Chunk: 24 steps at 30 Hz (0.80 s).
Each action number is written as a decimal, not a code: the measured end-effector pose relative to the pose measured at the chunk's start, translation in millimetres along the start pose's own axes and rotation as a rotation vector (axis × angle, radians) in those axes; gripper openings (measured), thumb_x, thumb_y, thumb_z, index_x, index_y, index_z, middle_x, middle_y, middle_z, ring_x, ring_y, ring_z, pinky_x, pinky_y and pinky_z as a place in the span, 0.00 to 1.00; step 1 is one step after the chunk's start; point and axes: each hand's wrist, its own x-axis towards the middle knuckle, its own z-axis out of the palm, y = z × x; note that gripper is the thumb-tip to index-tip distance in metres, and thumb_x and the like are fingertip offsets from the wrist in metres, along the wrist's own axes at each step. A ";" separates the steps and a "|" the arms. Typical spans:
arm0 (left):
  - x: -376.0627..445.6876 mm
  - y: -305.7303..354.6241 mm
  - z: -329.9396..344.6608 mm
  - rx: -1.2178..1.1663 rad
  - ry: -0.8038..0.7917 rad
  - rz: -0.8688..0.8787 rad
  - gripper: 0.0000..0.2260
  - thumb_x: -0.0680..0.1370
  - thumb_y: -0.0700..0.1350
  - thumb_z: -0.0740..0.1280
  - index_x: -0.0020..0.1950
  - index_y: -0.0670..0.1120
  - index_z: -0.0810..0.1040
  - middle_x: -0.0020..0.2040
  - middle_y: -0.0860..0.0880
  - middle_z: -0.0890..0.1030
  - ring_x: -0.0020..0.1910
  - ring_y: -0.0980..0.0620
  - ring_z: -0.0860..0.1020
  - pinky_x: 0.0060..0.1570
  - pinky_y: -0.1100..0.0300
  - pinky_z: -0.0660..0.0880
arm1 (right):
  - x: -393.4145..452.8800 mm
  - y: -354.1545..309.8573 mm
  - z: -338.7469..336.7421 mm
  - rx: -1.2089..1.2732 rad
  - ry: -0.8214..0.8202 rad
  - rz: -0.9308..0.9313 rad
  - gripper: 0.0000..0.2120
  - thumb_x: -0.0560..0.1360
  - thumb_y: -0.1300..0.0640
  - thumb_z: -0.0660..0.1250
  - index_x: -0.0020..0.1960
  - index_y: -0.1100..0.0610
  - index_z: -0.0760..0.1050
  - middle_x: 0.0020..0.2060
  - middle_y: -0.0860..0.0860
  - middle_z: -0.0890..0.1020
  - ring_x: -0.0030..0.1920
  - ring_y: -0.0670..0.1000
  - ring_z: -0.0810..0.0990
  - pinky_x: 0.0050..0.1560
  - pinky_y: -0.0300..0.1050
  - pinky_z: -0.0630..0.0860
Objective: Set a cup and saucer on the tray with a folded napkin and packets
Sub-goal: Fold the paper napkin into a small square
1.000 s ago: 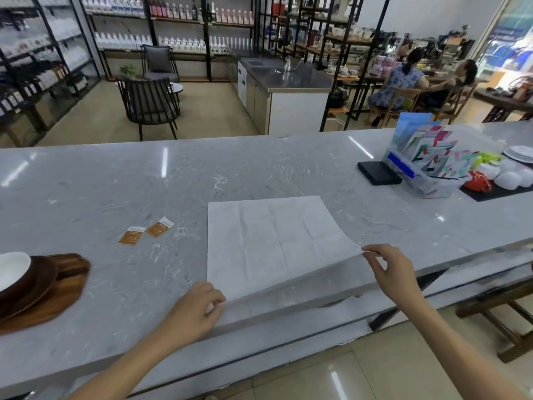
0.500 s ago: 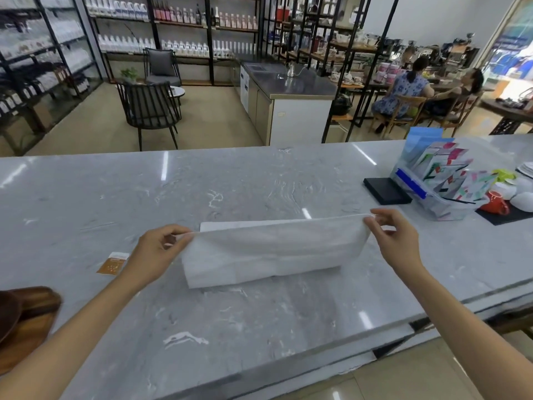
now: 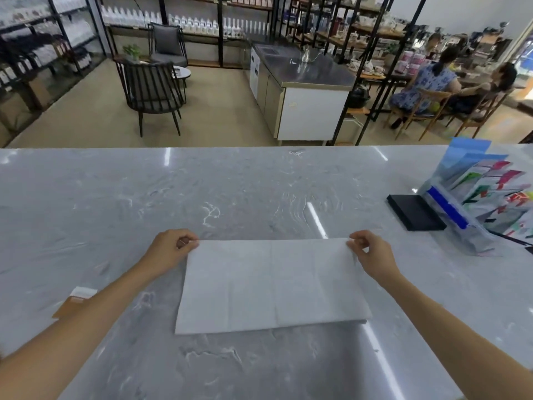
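A white paper napkin (image 3: 272, 285) lies folded in half as a wide rectangle on the grey marble counter (image 3: 259, 192), its fold along the near edge. My left hand (image 3: 170, 249) pinches its far left corner. My right hand (image 3: 370, 254) pinches the far right corner. A brown and white packet (image 3: 75, 300) lies on the counter to the left, partly hidden behind my left forearm. The tray, cup and saucer are out of view.
At the right of the counter stands a clear bin of colourful sachets (image 3: 487, 197), with a flat black box (image 3: 415, 216) beside it. Beyond the counter are chairs, shelves, a steel cabinet and two seated people.
Both hands lifted the napkin's near edge and carried it over to the far edge, folding the sheet in half. The view tilted up, so the wooden tray at the left left the frame.
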 end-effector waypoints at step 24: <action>46.8 -15.3 -2.9 0.172 -0.363 -0.121 0.07 0.72 0.39 0.77 0.40 0.49 0.82 0.41 0.49 0.85 0.38 0.55 0.80 0.41 0.66 0.75 | 56.1 11.5 21.8 -0.237 -0.496 0.105 0.06 0.76 0.58 0.71 0.49 0.50 0.75 0.43 0.48 0.78 0.40 0.47 0.76 0.36 0.35 0.71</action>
